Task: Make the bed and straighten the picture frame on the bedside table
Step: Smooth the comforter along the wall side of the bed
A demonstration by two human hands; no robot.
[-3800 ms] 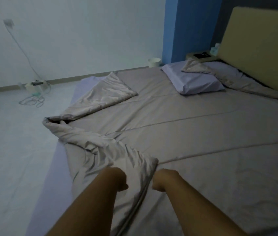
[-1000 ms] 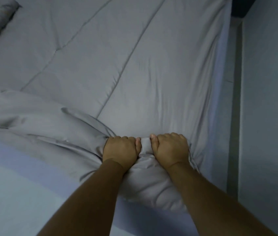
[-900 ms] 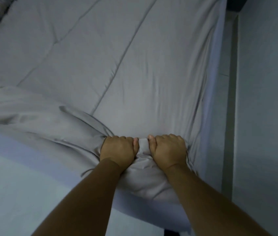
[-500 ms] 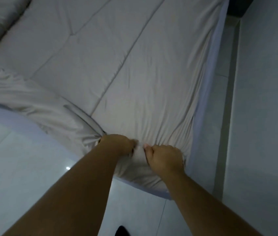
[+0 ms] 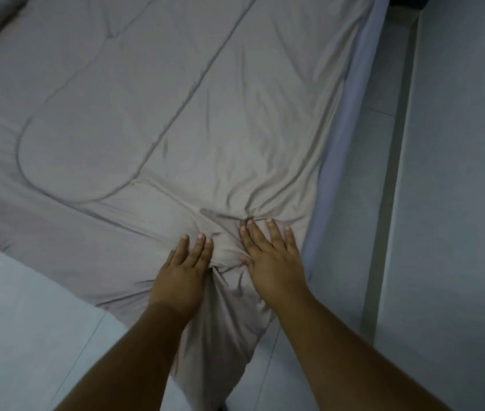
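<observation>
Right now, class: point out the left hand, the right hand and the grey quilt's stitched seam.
left hand (image 5: 180,269), head view, on the back of the hand.
right hand (image 5: 271,262), head view, on the back of the hand.
stitched seam (image 5: 188,93), head view, on the long diagonal quilting line.

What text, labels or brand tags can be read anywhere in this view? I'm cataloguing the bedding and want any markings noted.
None: no word, number, label or sign can be read in this view.
The grey comforter shows only stitched quilting lines, no tag or print.
The mattress edge, the floor and the wall are plain.
The left hand and right hand lie flat on the comforter, covering a small patch.
</observation>
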